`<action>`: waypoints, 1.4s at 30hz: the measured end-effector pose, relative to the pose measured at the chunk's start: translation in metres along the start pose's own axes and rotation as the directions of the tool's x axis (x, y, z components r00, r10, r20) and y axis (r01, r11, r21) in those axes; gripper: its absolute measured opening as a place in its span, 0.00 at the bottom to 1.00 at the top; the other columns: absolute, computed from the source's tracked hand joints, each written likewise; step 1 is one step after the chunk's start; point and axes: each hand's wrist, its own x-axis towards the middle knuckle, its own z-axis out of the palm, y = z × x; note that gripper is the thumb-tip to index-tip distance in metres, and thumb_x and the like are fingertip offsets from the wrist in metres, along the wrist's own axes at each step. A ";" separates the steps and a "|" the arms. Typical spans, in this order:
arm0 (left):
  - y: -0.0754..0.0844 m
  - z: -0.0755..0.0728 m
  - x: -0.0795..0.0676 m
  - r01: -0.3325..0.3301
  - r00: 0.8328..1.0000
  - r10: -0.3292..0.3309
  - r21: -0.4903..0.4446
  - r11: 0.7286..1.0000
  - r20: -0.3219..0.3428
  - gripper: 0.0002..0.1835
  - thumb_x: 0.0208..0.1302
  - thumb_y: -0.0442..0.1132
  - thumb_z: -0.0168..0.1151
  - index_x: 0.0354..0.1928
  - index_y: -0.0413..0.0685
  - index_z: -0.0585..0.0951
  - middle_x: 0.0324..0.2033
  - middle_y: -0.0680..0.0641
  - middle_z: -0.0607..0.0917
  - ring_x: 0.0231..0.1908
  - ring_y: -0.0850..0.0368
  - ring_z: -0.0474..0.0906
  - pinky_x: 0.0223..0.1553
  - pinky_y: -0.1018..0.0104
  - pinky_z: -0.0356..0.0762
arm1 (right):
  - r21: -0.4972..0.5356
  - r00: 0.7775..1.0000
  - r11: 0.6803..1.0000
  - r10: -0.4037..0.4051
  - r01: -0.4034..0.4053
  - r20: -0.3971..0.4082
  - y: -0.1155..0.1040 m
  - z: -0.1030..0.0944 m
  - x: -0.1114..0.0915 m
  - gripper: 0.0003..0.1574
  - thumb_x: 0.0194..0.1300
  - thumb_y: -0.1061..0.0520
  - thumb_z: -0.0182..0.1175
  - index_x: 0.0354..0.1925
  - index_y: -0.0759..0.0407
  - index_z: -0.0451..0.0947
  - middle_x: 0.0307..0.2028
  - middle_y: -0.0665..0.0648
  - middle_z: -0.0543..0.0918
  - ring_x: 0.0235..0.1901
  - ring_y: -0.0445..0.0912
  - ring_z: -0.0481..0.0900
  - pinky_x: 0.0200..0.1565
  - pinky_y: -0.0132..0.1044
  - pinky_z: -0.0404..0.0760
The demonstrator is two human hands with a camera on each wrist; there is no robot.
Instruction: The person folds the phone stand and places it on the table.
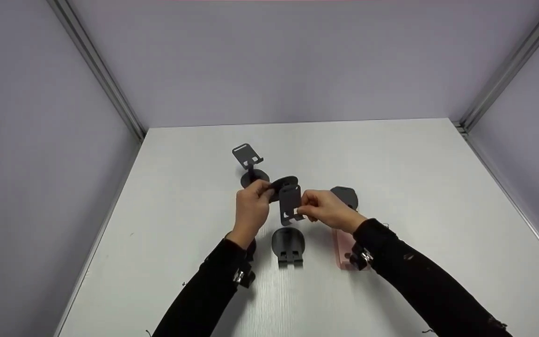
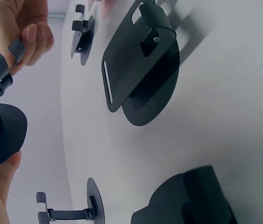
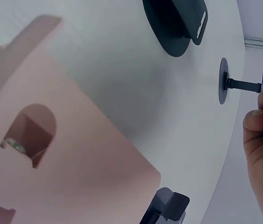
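Note:
My left hand (image 1: 252, 210) pinches the round base of a dark phone stand (image 1: 290, 199) between thumb and fingers, holding it above the table. At the lower hooked lip of the same stand, my right hand (image 1: 328, 208) grips with thumb and fingertips. The stand is unfolded, its slotted plate standing apart from the disc-shaped base (image 2: 3, 135). Below the held stand, a folded dark phone stand (image 1: 288, 245) lies on the table. Beyond my left hand rises another unfolded dark stand (image 1: 247, 156), base down.
A pink phone stand (image 1: 344, 248) lies under my right wrist, partly covered by the sleeve. Behind that hand is a folded dark stand (image 1: 345, 196). Another dark stand (image 2: 187, 200) sits near my left wrist. Pale walls (image 1: 269, 61) enclose the white table (image 1: 419, 187).

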 end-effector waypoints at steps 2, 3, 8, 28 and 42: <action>0.000 0.000 0.000 0.015 1.000 -0.015 -0.020 1.000 0.013 0.02 0.61 0.26 0.68 0.32 0.39 0.86 0.26 0.44 0.89 0.27 0.54 0.85 0.30 0.67 0.79 | -0.017 1.000 1.000 -0.008 0.008 -0.009 0.000 0.000 0.000 0.12 0.70 0.56 0.66 0.32 0.60 0.76 0.21 0.50 0.77 0.23 0.42 0.73 0.26 0.31 0.68; 0.001 0.000 0.001 0.024 0.999 -0.024 -0.032 0.999 0.022 0.02 0.61 0.26 0.68 0.33 0.38 0.86 0.26 0.44 0.89 0.27 0.54 0.85 0.30 0.68 0.79 | -0.025 1.000 1.000 -0.012 0.012 -0.013 0.001 0.000 0.001 0.12 0.70 0.57 0.66 0.32 0.60 0.76 0.21 0.49 0.77 0.23 0.42 0.73 0.26 0.31 0.68; 0.002 0.001 0.001 0.053 0.996 -0.047 -0.092 0.994 0.071 0.03 0.62 0.24 0.66 0.34 0.37 0.86 0.27 0.42 0.89 0.28 0.51 0.87 0.31 0.68 0.82 | -0.039 0.999 0.998 -0.041 0.040 -0.023 0.003 0.002 0.003 0.11 0.70 0.58 0.66 0.31 0.60 0.75 0.21 0.49 0.77 0.23 0.41 0.73 0.26 0.30 0.70; 0.004 0.000 0.004 0.245 0.959 -0.200 -0.230 0.942 0.201 0.06 0.65 0.26 0.65 0.42 0.32 0.87 0.33 0.37 0.90 0.31 0.51 0.88 0.33 0.64 0.86 | -0.120 0.983 0.981 -0.163 0.152 -0.088 0.006 0.012 0.004 0.06 0.71 0.60 0.64 0.36 0.61 0.79 0.29 0.68 0.85 0.24 0.39 0.76 0.29 0.29 0.73; 0.000 0.000 0.009 0.370 0.920 -0.342 -0.138 0.919 0.190 0.16 0.70 0.30 0.62 0.58 0.35 0.83 0.49 0.36 0.88 0.45 0.48 0.88 0.41 0.65 0.86 | 0.102 0.994 0.992 0.086 -0.078 -0.069 0.001 0.022 0.004 0.11 0.75 0.57 0.59 0.34 0.61 0.75 0.22 0.50 0.78 0.25 0.44 0.77 0.32 0.39 0.77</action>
